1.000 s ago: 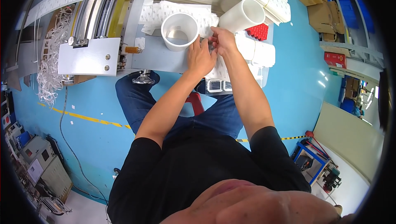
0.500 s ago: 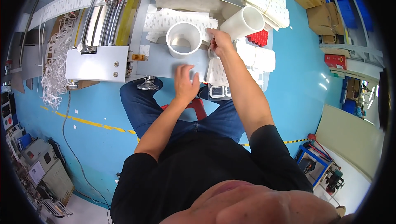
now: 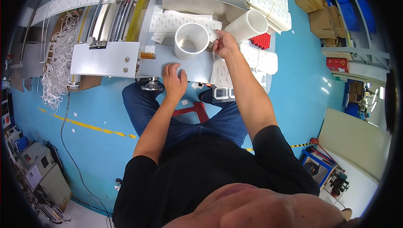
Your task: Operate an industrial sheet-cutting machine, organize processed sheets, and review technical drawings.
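My right hand [image 3: 226, 45] is closed, thumb and fingers pinching what looks like the edge of a white printed sheet [image 3: 214, 34], between two white tubes. One white tube [image 3: 192, 53] stands upright on the grey table [image 3: 159, 60], to the left of that hand. The other white tube [image 3: 241, 27] leans on the far side of it. More white printed sheets [image 3: 168, 23] lie loosely stacked behind the upright tube. My left hand [image 3: 174, 83] is open and holds nothing, its fingers lying at the table's front edge, short of the upright tube.
A metal machine with rods and a white block [image 3: 105, 61] occupies the left. Bundled white sheets [image 3: 268, 5] are stacked at the back right, near a red textured piece [image 3: 261, 41]. White frame-shaped parts [image 3: 221, 93] lie at the table's front right. Tangled white strips [image 3: 56, 64] hang at far left.
My left hand has moved left, and its fingers now lie at the table edge. My right hand's extended index finger has drawn in to a pinch. The view has shifted slightly.
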`<state>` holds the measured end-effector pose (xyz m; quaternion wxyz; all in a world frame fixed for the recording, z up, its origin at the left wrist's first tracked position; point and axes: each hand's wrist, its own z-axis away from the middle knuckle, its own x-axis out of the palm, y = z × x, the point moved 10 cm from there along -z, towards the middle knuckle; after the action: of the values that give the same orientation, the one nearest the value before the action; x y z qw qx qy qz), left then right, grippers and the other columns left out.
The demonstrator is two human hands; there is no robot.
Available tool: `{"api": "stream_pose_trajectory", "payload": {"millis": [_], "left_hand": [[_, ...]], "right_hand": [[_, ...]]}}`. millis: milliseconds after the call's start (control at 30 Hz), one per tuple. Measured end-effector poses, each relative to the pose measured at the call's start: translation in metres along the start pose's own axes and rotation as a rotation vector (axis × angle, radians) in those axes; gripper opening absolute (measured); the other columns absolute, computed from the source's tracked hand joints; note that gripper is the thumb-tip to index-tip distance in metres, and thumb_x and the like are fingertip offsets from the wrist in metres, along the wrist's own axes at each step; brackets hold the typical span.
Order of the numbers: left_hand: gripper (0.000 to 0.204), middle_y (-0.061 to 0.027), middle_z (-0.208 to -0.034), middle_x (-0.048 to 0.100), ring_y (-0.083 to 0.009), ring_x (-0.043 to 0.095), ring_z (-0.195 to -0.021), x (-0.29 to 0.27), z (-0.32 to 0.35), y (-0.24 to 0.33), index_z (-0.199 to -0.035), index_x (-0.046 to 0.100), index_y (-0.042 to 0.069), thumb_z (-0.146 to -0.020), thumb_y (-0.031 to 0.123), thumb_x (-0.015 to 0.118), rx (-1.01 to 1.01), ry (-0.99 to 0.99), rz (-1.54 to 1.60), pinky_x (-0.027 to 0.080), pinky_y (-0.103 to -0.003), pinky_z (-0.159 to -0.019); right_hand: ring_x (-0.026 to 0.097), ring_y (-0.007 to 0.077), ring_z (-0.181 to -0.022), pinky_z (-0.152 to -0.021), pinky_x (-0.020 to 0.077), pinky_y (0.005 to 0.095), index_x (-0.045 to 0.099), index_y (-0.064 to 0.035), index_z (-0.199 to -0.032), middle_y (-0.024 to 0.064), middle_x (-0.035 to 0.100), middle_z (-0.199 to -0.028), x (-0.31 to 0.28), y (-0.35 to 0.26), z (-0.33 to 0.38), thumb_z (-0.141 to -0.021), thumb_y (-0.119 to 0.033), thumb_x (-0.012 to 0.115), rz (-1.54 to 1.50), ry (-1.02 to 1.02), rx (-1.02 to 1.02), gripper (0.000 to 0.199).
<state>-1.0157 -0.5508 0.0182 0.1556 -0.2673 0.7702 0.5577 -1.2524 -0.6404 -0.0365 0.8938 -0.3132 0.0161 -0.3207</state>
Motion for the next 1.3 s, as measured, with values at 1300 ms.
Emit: {"api": "stream_pose_trajectory", "payload": {"millis": [1300], "left_hand": [[0.029, -0.0148, -0.096, 0.054, -0.0319, 0.054, -0.087, -0.004, 0.000, 0.003, -0.102, 0.054, 0.003, -0.075, 0.005, 0.062, 0.054, 0.025, -0.011, 0.042, -0.042, -0.079]], "right_hand": [[0.058, 0.0283, -0.091, -0.072, 0.0531, 0.0368, 0.050, 0.0006, -0.114, 0.0168, 0.055, -0.106, 0.017, -0.012, -0.022, -0.083, -0.012, 0.063, 0.141, 0.016, -0.198, 0.036]]}}
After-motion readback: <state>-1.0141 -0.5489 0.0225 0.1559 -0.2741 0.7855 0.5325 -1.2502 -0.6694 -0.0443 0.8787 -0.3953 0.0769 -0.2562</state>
